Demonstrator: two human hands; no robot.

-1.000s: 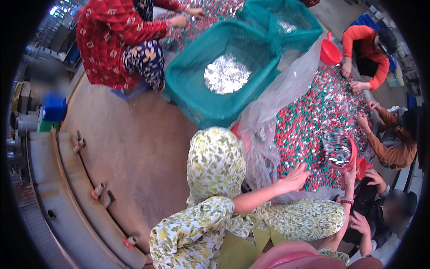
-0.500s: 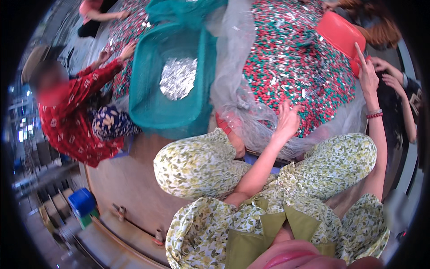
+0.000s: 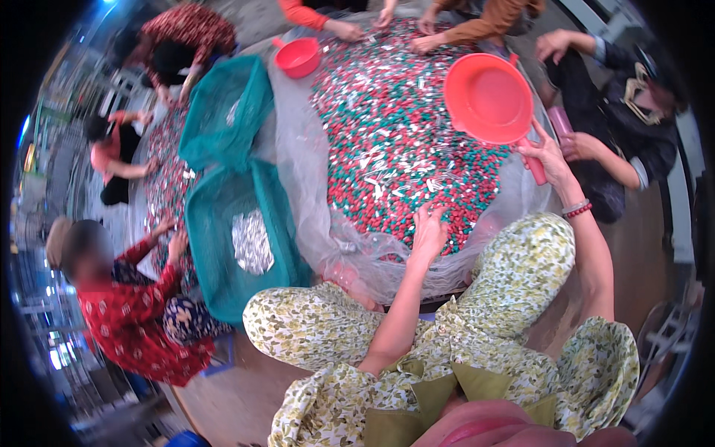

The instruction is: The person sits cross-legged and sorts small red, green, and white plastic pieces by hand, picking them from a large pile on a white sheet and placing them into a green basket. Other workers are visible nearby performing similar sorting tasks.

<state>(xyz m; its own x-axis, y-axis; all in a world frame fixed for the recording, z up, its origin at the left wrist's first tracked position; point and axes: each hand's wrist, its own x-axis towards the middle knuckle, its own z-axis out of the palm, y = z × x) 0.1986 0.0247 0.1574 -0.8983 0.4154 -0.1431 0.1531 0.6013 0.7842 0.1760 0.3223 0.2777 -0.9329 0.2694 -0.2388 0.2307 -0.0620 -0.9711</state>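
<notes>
My left hand [image 3: 430,232] rests palm down on the near edge of a big heap of small red, green and white pieces [image 3: 406,127], fingers spread into them. The heap lies on a clear mesh sheet [image 3: 313,194]. My right hand [image 3: 547,153] grips the handle of a large red plastic scoop bowl [image 3: 488,97], held tilted over the right side of the heap. I sit with knees up in yellow-green flowered clothes [image 3: 514,276].
A teal mesh basket [image 3: 216,223] with a silvery pile [image 3: 252,242] stands left of the heap, another teal basket [image 3: 223,112] behind it. A smaller red bowl [image 3: 298,56] sits at the far edge. Several other people sit around, hands in the piles.
The view has swung right and down onto the heap. My right hand now holds the red scoop bowl higher over the pile; my left hand stays on the near edge.
</notes>
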